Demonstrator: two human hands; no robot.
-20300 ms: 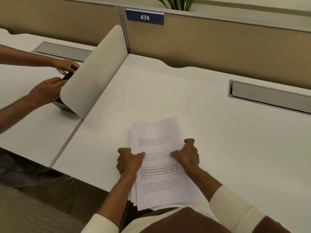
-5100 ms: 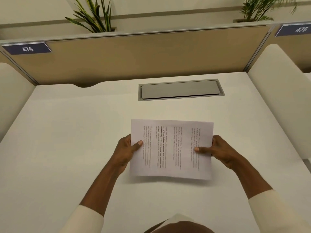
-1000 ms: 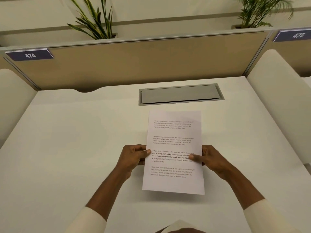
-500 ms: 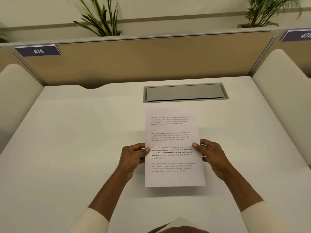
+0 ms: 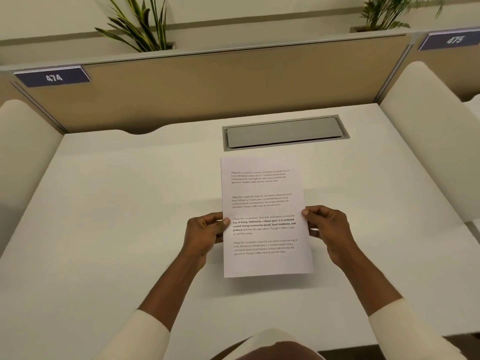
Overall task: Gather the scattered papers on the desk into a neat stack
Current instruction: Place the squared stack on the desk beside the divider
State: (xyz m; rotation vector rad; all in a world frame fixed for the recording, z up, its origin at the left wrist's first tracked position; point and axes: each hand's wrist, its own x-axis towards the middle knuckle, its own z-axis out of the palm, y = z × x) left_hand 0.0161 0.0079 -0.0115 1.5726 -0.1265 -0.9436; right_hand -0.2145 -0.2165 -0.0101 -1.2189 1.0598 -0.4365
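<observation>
Since a second ago the paper stack [image 5: 265, 216] has drifted toward 12 o'clock; left hand [image 5: 205, 233] and right hand [image 5: 327, 229] pinch its long edges at 9 and 3 o'clock.

A white desk [image 5: 109, 229] fills the cubicle, its surface lit softly and evenly. Set into it near the back is a grey cable hatch [image 5: 284, 132], lid down. A tan partition [image 5: 220, 87] closes off the far side — dark blue number plates sit at its top corners, 474 [image 5: 53, 77] to the left and 475 [image 5: 452, 40] to the right. Rounded white side screens [image 5: 426, 126] rise at both edges of the desk. Behind the partition stand two leafy plants [image 5: 137, 24] against a pale wall.
</observation>
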